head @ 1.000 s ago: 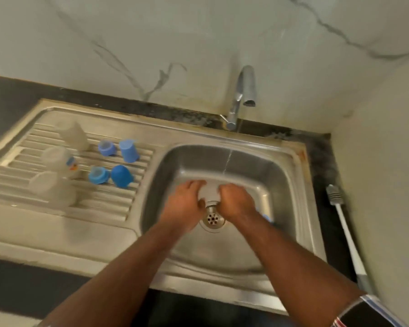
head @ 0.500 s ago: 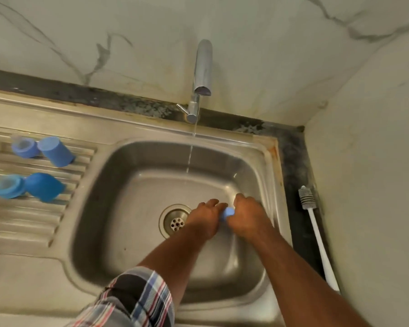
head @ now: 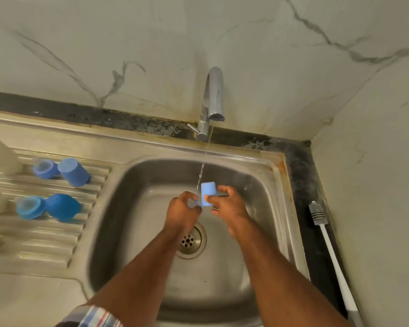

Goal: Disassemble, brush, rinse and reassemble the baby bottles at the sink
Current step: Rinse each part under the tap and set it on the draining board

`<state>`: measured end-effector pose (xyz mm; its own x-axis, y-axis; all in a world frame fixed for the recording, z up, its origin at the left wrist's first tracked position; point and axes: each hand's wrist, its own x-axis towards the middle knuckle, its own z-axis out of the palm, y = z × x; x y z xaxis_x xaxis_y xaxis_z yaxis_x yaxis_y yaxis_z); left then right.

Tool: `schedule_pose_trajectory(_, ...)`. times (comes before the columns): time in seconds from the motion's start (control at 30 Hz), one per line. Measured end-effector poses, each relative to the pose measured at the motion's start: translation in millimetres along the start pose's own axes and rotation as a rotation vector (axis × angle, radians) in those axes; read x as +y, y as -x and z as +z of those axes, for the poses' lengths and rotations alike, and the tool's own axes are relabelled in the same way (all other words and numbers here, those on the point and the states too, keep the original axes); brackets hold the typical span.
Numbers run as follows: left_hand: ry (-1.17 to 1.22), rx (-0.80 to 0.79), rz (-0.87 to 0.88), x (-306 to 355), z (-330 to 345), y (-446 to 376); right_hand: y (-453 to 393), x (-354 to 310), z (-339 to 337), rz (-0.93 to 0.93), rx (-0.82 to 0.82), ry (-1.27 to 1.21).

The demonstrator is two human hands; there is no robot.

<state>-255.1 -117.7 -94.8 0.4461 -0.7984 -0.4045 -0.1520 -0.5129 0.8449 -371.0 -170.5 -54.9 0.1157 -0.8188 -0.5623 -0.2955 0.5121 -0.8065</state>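
Both our hands have risen under the thin tap stream: our right hand [head: 229, 204] fingers are pinching the light-blue cylindrical plastic cap [head: 208, 193], our left hand [head: 183, 210] is curling around something unclear, above the steel sink [head: 132, 223]; white marble walls are enclosing the grooved steel surface [head: 45, 234].

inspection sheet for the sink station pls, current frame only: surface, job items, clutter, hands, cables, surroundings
Surface: steel sink with a ribbed drainboard on the left; a thin stream falls from the tap into the basin.
Job's things: light blue cap held under the stream; four blue bottle parts and blurred clear bottles on the drainboard; bottle brush lies on the dark counter on the right.
Clutter: nothing seen.
Grippers: right hand pinches the cap; left hand curls round a small part, too blurred to identify.
Cables: nothing seen.
Surroundings: marble-look walls meeting in a corner; grimy dark strip behind the sink.
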Motion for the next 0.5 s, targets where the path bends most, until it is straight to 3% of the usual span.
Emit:
schedule_pose_trajectory(0.1, 0.482, -0.009, -0.258, 14, -28, -9, -2, -37, 27, 0.084, -0.153, -0.423)
schedule_pose_trajectory(0.17, 0.643, -0.045, -0.371, 27, -39, -11, -3, -58, 39, 0.133, -0.151, -0.540)
schedule_pose_trajectory(0.33, 0.901, -0.070, -0.465, 50, -49, -12, 10, -68, 40, 0.126, -0.126, -0.372)
schedule_pose_trajectory(0.5, 0.831, -0.141, -0.399, 71, -45, -14, 15, -76, 40, -0.011, -0.076, -0.257)
